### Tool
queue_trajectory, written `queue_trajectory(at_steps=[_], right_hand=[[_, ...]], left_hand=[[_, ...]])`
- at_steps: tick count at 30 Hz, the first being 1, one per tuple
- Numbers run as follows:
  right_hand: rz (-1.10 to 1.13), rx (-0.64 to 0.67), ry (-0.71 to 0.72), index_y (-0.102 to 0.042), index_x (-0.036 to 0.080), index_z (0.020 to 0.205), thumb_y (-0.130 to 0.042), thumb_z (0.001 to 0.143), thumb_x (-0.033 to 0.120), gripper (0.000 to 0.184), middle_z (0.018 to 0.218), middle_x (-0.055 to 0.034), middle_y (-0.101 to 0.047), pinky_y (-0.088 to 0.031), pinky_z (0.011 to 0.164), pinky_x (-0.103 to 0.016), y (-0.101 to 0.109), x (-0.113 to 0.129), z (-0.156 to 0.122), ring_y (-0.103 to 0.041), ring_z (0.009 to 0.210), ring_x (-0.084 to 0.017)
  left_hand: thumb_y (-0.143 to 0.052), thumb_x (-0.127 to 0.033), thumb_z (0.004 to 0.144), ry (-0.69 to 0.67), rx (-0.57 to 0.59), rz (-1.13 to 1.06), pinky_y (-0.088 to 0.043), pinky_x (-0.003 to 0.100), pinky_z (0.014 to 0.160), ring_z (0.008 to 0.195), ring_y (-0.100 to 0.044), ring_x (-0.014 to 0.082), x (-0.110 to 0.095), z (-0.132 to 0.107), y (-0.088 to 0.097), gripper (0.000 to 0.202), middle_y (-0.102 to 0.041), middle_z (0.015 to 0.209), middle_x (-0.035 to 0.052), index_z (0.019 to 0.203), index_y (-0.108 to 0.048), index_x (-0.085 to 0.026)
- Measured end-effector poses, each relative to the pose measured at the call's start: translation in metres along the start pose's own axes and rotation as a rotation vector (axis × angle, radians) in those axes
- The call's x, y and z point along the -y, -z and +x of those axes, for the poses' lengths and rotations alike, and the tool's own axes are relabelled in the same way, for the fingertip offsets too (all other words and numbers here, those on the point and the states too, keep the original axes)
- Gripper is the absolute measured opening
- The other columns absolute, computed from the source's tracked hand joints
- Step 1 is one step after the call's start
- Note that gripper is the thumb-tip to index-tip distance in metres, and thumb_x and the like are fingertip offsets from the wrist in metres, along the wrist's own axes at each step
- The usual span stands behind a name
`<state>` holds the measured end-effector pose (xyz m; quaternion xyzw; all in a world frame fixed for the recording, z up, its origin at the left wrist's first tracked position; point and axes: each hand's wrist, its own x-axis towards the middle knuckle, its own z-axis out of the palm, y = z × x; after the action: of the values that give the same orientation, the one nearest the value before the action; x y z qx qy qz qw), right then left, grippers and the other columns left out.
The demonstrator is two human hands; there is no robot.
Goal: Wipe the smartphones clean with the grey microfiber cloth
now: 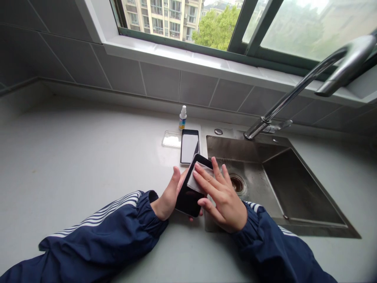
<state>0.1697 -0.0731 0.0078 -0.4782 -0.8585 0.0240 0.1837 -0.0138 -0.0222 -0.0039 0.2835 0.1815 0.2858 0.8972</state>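
Note:
My left hand [170, 195] cradles a black smartphone [188, 202] from its left side and underneath; the thumb sticks up and some fingertips show at the lower right edge. On the phone's dark screen lies a small light grey cleaning cloth [193, 182] with a zigzag edge. My right hand [223, 195] rests on the cloth with its fingers stretched and spread, pressing it flat against the glass. Just behind, a second smartphone [188, 147] lies face up on the counter, its screen reflecting light. Beside it are a clear phone case [171, 139] and a small white spray bottle [182, 118] standing upright.
The pale counter [88, 157] runs along a tiled wall below a window [188, 23]. To the right is a stainless steel sink [235, 147] with a drain [238, 184]. A curved chrome faucet [294, 92] rises behind it.

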Motion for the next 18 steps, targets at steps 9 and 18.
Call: queue_trajectory(at_steps=[9,18], right_hand=[[0.007,-0.143,-0.079,-0.02,0.018,0.159,-0.043,0.103,0.043,0.066,0.164,-0.0121,-0.026,-0.015,0.119,-0.067,0.002,-0.008,0.0,-0.004,0.154,-0.037],[0.039,-0.006,0.211,-0.051,0.015,0.143,-0.053,0.099,0.048,0.056,0.151,-0.0081,-0.049,-0.009,0.122,-0.067,0.005,0.005,0.003,-0.01,0.153,-0.036]], left_hand=[[-0.034,-0.071,0.091,0.025,0.009,0.24,-0.053,0.029,0.047,0.058,-0.069,0.0212,0.003,-0.01,-0.001,0.076,-0.07,0.119,0.0167,0.156,-0.034,-0.032],[-0.034,-0.069,0.094,-0.116,-0.023,0.039,-0.046,0.041,0.104,0.121,-0.062,0.0321,0.006,0.002,0.004,0.079,-0.064,0.132,0.0203,0.147,-0.048,-0.013]])
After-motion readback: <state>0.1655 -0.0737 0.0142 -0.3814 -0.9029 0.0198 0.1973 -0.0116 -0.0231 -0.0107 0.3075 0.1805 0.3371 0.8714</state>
